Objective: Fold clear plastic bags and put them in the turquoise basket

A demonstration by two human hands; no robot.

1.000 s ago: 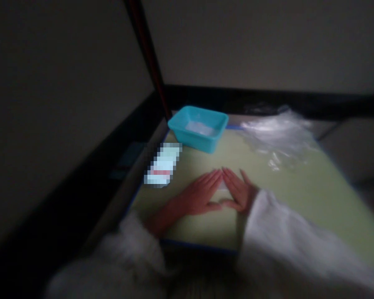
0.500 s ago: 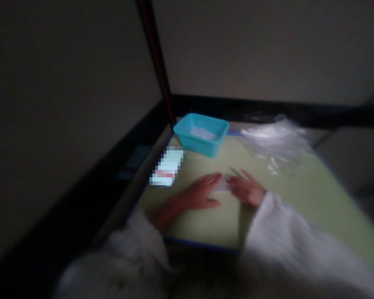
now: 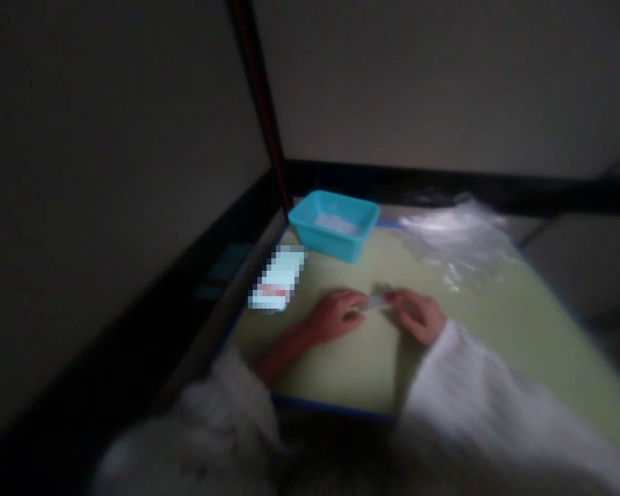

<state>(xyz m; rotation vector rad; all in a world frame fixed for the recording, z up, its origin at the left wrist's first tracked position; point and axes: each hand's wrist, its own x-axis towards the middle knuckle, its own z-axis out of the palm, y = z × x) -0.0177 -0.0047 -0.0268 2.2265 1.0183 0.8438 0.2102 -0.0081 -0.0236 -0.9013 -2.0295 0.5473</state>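
A small, pale, flat piece (image 3: 377, 302), too blurred to identify, spans the gap between my two hands just above the yellow-green table top (image 3: 341, 375). My left hand (image 3: 339, 315) pinches its left end between thumb and fingers. At the other end, my right hand (image 3: 416, 315) has thumb and fingers closed on it. Beyond my hands stands a turquoise basket (image 3: 333, 242) with whitish pieces (image 3: 335, 223) inside.
A pixelated, lit phone-like object (image 3: 279, 279) lies at the table's left edge. Crumpled clear plastic (image 3: 459, 234) covers the back right part of the table. Walls rise beyond the left and back edges.
My hands were flat with fingers stretched over the pale piece. Now the fingers of both have curled and closed on its ends, and the piece looks slightly raised.
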